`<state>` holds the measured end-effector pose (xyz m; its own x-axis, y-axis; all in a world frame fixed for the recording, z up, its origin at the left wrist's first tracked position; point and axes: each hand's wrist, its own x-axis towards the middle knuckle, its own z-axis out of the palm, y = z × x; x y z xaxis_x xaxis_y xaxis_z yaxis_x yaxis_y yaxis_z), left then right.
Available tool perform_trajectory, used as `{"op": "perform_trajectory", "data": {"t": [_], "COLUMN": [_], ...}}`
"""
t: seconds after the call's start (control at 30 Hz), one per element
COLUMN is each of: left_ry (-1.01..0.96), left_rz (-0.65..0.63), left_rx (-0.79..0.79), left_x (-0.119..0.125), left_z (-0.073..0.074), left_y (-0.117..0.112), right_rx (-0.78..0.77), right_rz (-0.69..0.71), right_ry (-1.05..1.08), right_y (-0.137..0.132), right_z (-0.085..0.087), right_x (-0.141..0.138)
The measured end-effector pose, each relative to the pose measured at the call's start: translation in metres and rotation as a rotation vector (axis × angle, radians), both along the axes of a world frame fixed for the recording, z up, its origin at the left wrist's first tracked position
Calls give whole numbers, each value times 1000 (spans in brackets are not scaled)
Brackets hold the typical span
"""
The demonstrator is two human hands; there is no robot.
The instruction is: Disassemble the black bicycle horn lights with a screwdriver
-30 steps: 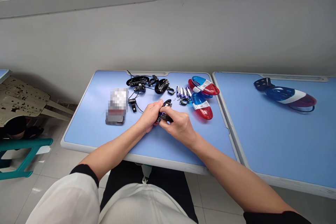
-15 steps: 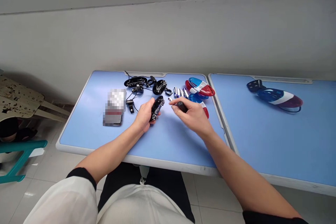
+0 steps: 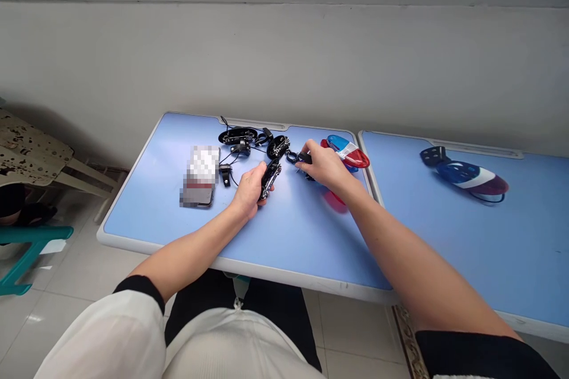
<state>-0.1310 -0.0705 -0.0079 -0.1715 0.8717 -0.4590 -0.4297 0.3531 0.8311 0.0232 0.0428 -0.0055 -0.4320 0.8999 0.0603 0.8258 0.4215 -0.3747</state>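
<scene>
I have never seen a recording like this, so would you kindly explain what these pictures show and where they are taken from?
There is no machine here: these are a person's own bare hands, filmed by one camera worn on their head, looking forward and down. On the blue-topped desk lie a black oval casing with thin wires, a red, white and blue plastic shell and a blurred-out phone. The left hand holds a glossy black oval casing with metal parts, and the right hand pinches a small black part.
</scene>
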Motion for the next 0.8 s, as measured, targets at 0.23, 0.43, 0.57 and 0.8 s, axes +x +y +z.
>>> {"op": "perform_trajectory", "data": {"t": [0.23,0.43,0.57,0.8], "left_ry": [-37,-223,-360,-497], "left_rz": [-11,-80,-190,-276], "left_rx": [20,15,2,37], "left_x": [-2,-5,-7,-10], "left_z": [0,0,-1,-3], "left_y": [0,2,4,6], "right_rx": [35,26,-61,-162], "right_rz": [-19,-30,50,63], "right_ry": [-122,246,460,594], "right_y": [3,-26,-66,-98], "right_z": [-2,22,33,25], "right_x": [-8,-2,-2,-12]}}
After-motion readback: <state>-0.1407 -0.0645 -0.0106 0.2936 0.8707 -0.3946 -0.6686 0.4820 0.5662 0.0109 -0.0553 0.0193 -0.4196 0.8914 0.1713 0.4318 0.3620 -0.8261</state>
